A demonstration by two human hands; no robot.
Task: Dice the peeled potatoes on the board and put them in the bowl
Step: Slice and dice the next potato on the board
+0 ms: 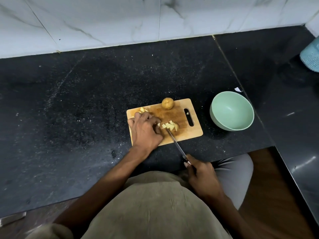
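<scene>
A wooden cutting board [183, 135] lies on the black counter. A whole potato [167, 103] sits at the board's far edge. Pale diced potato pieces [170, 126] lie in the board's middle, and more cut pieces [143, 110] show beyond my left hand. My left hand [145, 130] rests curled on the board's left half, its fingertips against potato beside the diced pile. My right hand [201, 175] grips a knife [176, 144] by the handle near the counter's front edge; the blade tip reaches the diced pieces. A pale green bowl [214, 116] stands to the right of the board with nothing in it.
Marble wall tiles [120, 19] run along the back of the counter. A light blue ribbed container [310, 56] stands at the far right edge. A small white scrap [238, 89] lies behind the bowl. The counter turns a corner on the right.
</scene>
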